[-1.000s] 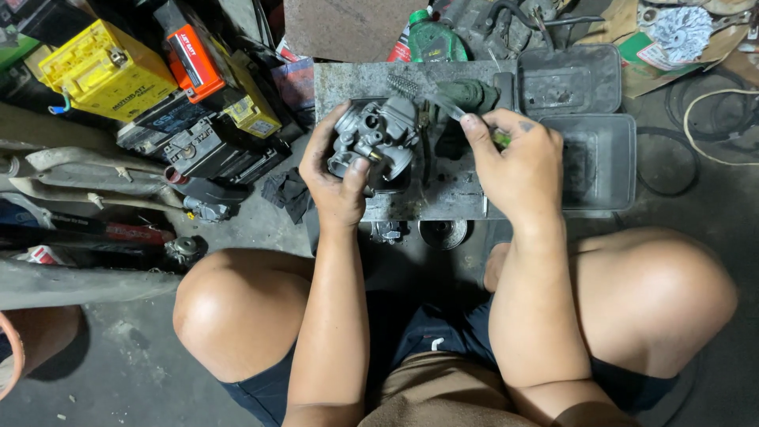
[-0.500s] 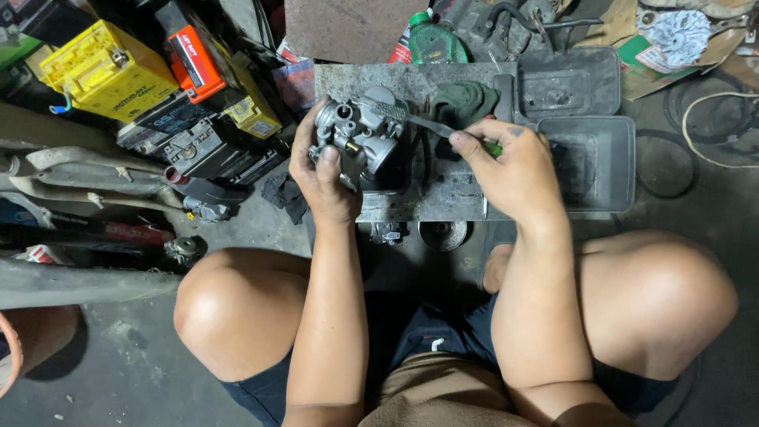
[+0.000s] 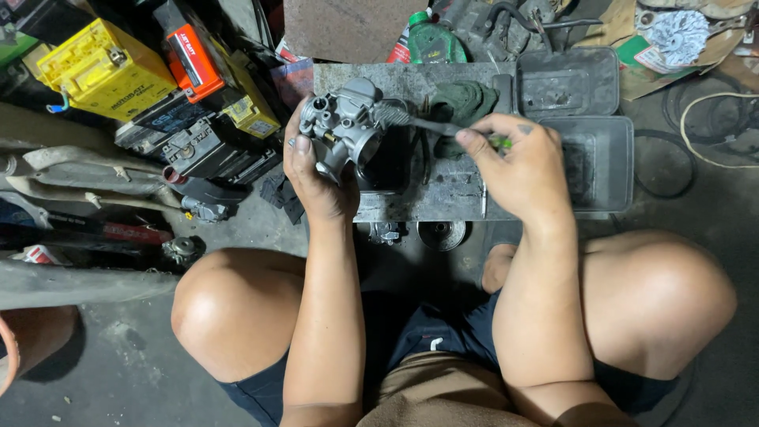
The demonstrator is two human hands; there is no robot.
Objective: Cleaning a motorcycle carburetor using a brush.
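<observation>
While the person squats on the concrete floor [image 3: 118, 364] with both knees spread, the left hand [image 3: 316, 178] is wrapped around a grey metal carburettor [image 3: 344, 130], its grip closed on the body from below and behind, holding it just above centre of the frame, raised over the near edge of a low metal plate [image 3: 443, 198] that serves as a counter. The right hand [image 3: 518, 170] has its grip closed on a small brush with a green handle [image 3: 443, 129]; the bristle end touches the right side of the carburettor. A dark green rag [image 3: 462, 107] lies on the plate just behind the brush. Two grey plastic trays [image 3: 613, 158] sit at the plate's right end, upper right of centre. A green bottle [image 3: 431, 43] stands at the top centre. At upper left are a yellow battery [image 3: 103, 71], an orange-topped battery [image 3: 198, 59] and black batteries [image 3: 190, 146] packed close together. Small round metal parts [image 3: 439, 235] lie on the floor just below the plate, between the knees.
</observation>
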